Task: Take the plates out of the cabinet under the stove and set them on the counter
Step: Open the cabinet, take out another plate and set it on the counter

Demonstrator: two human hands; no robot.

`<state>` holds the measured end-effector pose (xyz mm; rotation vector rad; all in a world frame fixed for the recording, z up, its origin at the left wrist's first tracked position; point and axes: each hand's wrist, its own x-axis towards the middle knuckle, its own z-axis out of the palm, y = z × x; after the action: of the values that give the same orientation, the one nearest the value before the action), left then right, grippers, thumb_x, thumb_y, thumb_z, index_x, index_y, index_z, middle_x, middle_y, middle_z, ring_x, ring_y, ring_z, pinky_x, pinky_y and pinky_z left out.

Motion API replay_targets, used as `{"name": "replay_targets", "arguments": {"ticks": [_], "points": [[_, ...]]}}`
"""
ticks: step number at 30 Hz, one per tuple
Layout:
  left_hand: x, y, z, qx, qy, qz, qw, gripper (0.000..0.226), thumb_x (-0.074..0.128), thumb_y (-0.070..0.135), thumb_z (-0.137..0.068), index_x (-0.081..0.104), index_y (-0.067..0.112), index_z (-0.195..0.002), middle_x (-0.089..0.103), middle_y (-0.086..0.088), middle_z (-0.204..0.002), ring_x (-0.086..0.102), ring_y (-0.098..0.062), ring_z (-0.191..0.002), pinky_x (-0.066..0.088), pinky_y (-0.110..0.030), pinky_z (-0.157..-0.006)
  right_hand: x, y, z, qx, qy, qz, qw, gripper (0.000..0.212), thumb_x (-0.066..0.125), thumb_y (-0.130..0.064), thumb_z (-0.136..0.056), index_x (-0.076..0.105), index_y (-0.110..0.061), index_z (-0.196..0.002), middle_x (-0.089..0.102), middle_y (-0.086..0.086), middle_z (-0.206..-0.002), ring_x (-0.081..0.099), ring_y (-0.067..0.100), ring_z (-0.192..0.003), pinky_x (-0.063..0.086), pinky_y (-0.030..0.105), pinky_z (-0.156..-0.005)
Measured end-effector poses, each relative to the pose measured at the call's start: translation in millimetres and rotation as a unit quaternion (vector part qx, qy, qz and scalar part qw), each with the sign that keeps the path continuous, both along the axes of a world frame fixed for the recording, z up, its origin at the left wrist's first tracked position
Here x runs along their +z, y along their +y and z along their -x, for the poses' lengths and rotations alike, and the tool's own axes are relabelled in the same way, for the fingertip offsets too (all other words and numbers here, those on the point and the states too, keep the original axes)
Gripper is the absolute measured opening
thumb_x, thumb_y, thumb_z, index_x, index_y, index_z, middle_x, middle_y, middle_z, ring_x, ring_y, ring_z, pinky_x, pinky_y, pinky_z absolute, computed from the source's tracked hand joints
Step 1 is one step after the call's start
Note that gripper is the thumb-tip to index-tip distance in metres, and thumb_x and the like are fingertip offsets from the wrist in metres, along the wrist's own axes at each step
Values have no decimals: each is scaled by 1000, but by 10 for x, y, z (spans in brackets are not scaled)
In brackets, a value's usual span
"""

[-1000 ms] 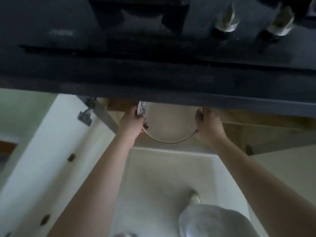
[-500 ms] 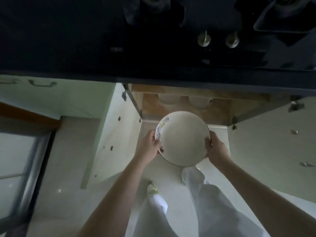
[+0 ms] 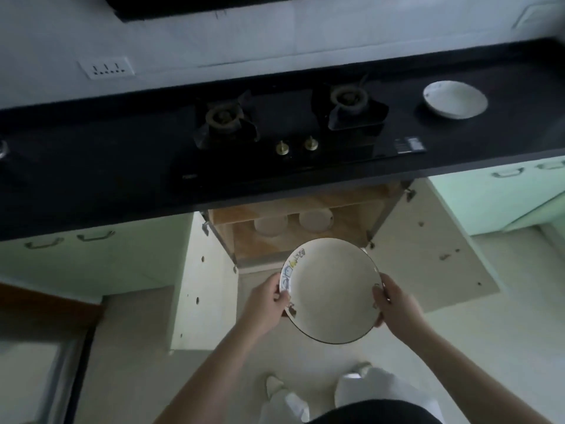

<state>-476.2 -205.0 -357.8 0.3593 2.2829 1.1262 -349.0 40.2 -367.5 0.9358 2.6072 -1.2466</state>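
Observation:
I hold a cream plate (image 3: 331, 290) with a dark rim and a small coloured drawing on its left edge, in front of the open cabinet (image 3: 244, 237) under the stove. My left hand (image 3: 265, 304) grips its left edge and my right hand (image 3: 396, 304) grips its right edge. Two more pale plates (image 3: 270, 225) (image 3: 315, 220) lie side by side inside the cabinet. A white plate (image 3: 455, 99) sits on the black counter (image 3: 91, 166) to the right of the stove.
The two-burner gas stove (image 3: 287, 123) with two brass knobs fills the counter's middle. Both cabinet doors stand open, the left door (image 3: 198, 280) and the right door (image 3: 428, 255). My feet are on the pale floor below. A wall socket (image 3: 105, 68) is at the back left.
The plate has come out of the cabinet and risen toward me in both hands. My view has lifted from the cabinet front to the whole stove top and counter.

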Motion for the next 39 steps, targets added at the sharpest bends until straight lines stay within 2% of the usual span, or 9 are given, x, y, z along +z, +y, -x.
{"name": "replay_targets", "arguments": {"ticks": [3, 8, 14, 19, 23, 28, 34, 37, 39], "points": [[239, 243, -159, -19, 5, -5, 1000, 29, 53, 9, -96, 63, 20, -122, 73, 10, -104, 68, -3, -84, 52, -13, -69, 167, 135, -284, -26, 16, -1, 1000, 16, 42, -22, -99, 53, -33, -104, 68, 4, -58, 64, 12, -46, 51, 31, -54], [451, 811, -613, -55, 2, -4, 998, 32, 51, 11, -95, 63, 36, -111, 74, 13, -99, 70, -8, -89, 59, -42, -81, 300, 637, -942, -74, 44, 26, 996, 17, 40, -24, -99, 54, -33, -102, 66, 8, -60, 64, 18, -47, 56, 39, -59], [612, 1821, -1136, -125, 5, -26, 992, 34, 52, 21, -91, 63, 51, -101, 75, 19, -95, 71, -3, -87, 60, -44, -79, 559, 1428, -1813, -139, 48, 22, 989, 13, 40, -28, -98, 53, -29, -95, 66, 6, -59, 63, 15, -45, 50, 31, -54], [796, 2576, -1417, -178, -16, -48, 983, 40, 53, 23, -91, 62, 62, -96, 76, 14, -100, 72, -13, -93, 58, -50, -84, 883, 1935, -2310, -197, 72, 24, 977, 17, 39, -24, -98, 56, -26, -93, 64, 5, -61, 64, 14, -44, 39, 15, -40], [986, 3083, -1434, -211, -8, -50, 976, 46, 53, 11, -96, 65, 56, -97, 76, 16, -99, 72, -10, -93, 59, -42, -83, 1038, 2259, -2452, -239, 106, 29, 965, 19, 39, -22, -97, 58, -20, -99, 61, 2, -62, 63, 15, -42, 40, 21, -42], [1228, 3731, -1328, -239, 14, -67, 969, 34, 53, 6, -97, 67, 37, -103, 74, 24, -90, 70, 3, -82, 51, -9, -56, 1171, 2737, -2382, -284, 133, 30, 949, 23, 38, -22, -97, 58, -34, -97, 63, 3, -61, 62, 16, -42, 40, 21, -39], [1286, 4606, -1143, -287, 19, -78, 954, 57, 54, 10, -97, 63, 65, -84, 71, 31, -88, 67, 10, -80, 50, -7, -53, 1245, 3352, -2349, -326, 146, 39, 933, 29, 39, -21, -96, 58, -43, -92, 69, 10, -66, 64, 18, -44, 44, 28, -46], [1260, 5071, -1138, -324, 7, -72, 943, 51, 53, 15, -97, 62, 64, -85, 71, 29, -90, 68, 7, -79, 50, -8, -53, 1277, 3691, -2440, -360, 139, 46, 921, 26, 42, -21, -96, 61, -39, -93, 69, 10, -67, 65, 21, -46, 54, 40, -56], [1229, 5370, -1155, -345, 9, -68, 936, 45, 53, 19, -97, 61, 61, -87, 70, 31, -90, 67, 8, -80, 50, -7, -55, 1280, 3889, -2506, -381, 143, 39, 913, 32, 43, -21, -96, 62, -47, -90, 69, 5, -68, 65, 21, -45, 54, 38, -55]]}}
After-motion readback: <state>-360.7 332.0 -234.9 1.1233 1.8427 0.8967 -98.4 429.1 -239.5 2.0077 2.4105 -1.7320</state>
